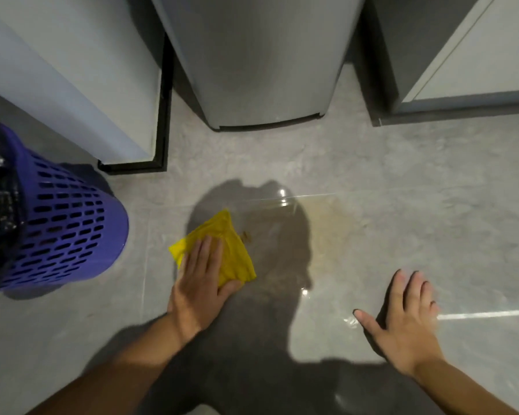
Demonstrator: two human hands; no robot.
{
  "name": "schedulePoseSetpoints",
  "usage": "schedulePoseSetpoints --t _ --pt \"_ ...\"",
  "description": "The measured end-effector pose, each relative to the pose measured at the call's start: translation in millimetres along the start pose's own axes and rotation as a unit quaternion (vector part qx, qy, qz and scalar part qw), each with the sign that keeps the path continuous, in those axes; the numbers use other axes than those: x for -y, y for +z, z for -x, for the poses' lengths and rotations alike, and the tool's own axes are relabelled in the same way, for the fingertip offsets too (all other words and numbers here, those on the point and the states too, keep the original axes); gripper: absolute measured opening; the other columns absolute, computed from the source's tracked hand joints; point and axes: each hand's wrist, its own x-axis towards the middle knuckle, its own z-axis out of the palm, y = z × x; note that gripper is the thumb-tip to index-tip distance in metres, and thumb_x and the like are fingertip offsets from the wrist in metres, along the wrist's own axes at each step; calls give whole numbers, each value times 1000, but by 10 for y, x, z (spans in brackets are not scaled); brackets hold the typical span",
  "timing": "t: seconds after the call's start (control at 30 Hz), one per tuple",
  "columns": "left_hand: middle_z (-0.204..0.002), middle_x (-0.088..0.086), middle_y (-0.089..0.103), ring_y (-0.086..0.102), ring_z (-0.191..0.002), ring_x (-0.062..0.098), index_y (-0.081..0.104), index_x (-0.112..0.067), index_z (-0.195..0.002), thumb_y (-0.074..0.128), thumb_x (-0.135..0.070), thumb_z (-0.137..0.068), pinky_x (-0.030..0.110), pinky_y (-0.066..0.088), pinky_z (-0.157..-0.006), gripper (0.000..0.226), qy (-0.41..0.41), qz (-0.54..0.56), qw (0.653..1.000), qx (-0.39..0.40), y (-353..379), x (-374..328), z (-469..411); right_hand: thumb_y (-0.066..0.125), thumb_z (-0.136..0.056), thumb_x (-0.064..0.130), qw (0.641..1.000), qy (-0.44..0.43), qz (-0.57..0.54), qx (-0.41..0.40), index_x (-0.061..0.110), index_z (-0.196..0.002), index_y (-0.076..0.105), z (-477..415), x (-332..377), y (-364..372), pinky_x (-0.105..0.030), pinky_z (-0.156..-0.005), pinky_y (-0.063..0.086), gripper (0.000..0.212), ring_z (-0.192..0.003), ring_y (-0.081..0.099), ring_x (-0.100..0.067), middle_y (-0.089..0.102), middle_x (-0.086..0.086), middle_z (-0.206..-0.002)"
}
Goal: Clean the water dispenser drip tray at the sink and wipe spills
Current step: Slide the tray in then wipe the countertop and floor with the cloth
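We are pressing left hand (198, 283), fingers (206, 254) straight and together, on yellow cloth (235, 256), frame centre; right hand (408, 322) splayed, empty. Likely best: keeping palm flat, stroking frame-right into tan spill (327, 229).

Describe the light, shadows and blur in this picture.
Head view: the person's dark shadow covers the middle of the floor; glare streaks shine on the tiles at right; the purple basket and cabinets lean outward from wide-angle distortion; the yellow cloth looks slightly blurred.

A yellow cloth (234, 253) lies spread flat on the floor tiles (402, 175) — near a brownish spill (327, 226).
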Motion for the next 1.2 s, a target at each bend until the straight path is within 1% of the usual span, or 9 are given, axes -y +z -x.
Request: schedulePoseSetpoints --t 0.13,0.23,0.43,0.57,0.67,0.83,0.97,1.07,1.2 --pt "-175 14 2 3 -160 38 8 -28 -166 31 -87 -80 59 11 -126 107 38 -64 995 65 -215 -108 -839 -22 -61 94 999 12 10 33 6 -157 -27 -69 12 8 -57 -124 -6 131 -154 -19 -47 -22 -30 -166" --pt "-174 12 -11 -10 -160 36 -9 -31 -164 15 -88 -79 59 2 -126 105 130 -126 978 107 -195 -559 -1214 -15 -71 91 999 23 13 46 11 -142 -49 -79 2 -39 -56 -124 -11 113 -151 -30 -46 -37 -28 -162" --pt "-172 18 19 15 -158 42 25 -21 -164 38 -77 -94 64 14 -124 91 242 -119 960 72 220 -842 -366 -2 -75 87 996 16 20 89 13 -141 -52 -65 5 -105 -57 -122 -16 112 -147 -39 -44 -45 -25 -158" --pt "-168 15 30 28 -154 42 31 -25 -162 42 -79 -92 63 28 -119 89 209 -92 970 82 356 -375 226 -13 -69 90 995 14 19 95 14 -139 -55 -73 -14 -94 -57 -122 -17 111 -146 -41 -44 -48 -25 -155" --pt "-160 26 40 32 -148 53 44 -13 -156 28 -81 -94 71 31 -114 93 99 -61 991 65 230 -89 112 -17 -68 91 995 7 22 93 15 -138 -56 -72 -30 -67 -57 -121 -18 111 -145 -43 -43 -53 -23 -151" --pt "-175 14 1 -1 -159 41 10 -29 -166 2 -98 -72 64 7 -123 117 -7 -45 996 81 -135 -241 -827 -14 -70 92 995 4 20 94 16 -138 -56 -69 -45 -54 -56 -120 -21 110 -141 -47 -43 -56 -21 -149" --pt "-173 7 -20 -19 -158 36 -14 -41 -162 9 -91 -75 59 -7 -124 103 154 -110 973 130 -212 -905 -1674 -17 -70 92 995 7 16 96 16 -139 -55 -86 -48 -44 -55 -119 -23 110 -140 -49 -41 -58 -19 -146" --pt "-175 9 -6 -10 -159 37 -2 -36 -165 15 -87 -84 60 -4 -124 97 315 -183 923 121 -71 -1352 -1668 -13 -68 93 995 9 7 102 17 -136 -56 -102 -57 -46 -55 -119 -23 111 -135 -53 -38 -63 -14 -139" --pt "-174 11 8 5 -160 38 16 -30 -165 35 -79 -92 61 8 -125 91 397 -175 897 91 112 -1254 -1076 -4 -73 91 994 12 8 110 15 -138 -53 -113 -63 -70 -57 -121 -19 111 -138 -50 -39 -62 -14 -140"
